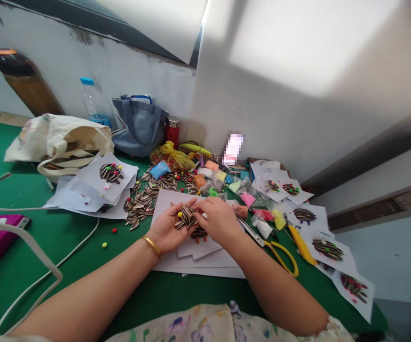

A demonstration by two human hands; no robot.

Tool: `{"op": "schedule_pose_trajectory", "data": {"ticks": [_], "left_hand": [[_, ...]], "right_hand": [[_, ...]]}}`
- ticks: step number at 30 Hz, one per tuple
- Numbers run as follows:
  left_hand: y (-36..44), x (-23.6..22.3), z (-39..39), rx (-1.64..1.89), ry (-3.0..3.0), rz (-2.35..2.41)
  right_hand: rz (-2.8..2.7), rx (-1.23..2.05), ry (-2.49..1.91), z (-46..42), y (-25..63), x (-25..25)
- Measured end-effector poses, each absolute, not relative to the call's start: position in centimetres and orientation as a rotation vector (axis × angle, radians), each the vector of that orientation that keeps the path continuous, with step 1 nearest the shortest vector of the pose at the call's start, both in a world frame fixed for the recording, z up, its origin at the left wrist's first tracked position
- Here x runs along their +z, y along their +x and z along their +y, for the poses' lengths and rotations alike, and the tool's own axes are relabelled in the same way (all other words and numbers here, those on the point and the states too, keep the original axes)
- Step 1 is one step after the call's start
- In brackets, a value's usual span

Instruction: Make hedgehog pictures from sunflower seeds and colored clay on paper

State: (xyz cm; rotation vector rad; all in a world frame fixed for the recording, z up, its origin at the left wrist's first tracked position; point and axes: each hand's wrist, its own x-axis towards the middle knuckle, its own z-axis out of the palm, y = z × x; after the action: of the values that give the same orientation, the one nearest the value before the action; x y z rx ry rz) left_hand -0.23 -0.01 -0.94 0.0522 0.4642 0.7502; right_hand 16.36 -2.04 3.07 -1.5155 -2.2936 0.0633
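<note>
My left hand is palm up with its fingers curled, cupping a small heap of striped sunflower seeds with a yellow bead among them. Over that heap, my right hand has its thumb and fingers pinched together at the seeds' edge; what lies between the fingertips is hidden. Under both hands is a stack of white paper. A seed figure with small orange feet shows partly below my fingers on the top sheet.
Loose sunflower seeds spread left of the paper. Clay packets crowd behind my right hand. Scissors and a yellow cutter lie right, near seed-picture sheets. Bags stand at the back; a white cable crosses the left side.
</note>
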Motion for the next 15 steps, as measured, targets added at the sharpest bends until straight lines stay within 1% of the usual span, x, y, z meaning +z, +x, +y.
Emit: {"op": "schedule_pose_trajectory", "data": {"ticks": [4, 15], "left_hand": [[-0.14, -1.05, 0.07, 0.76, 0.032, 0.47], [0.04, -0.55, -0.3, 0.715, 0.013, 0.439]], "right_hand": [[-2.279, 0.056, -1.602, -1.5, 15.85, 2.8], [-2.082, 0.267, -1.399, -1.8, 16.33, 2.45]]}}
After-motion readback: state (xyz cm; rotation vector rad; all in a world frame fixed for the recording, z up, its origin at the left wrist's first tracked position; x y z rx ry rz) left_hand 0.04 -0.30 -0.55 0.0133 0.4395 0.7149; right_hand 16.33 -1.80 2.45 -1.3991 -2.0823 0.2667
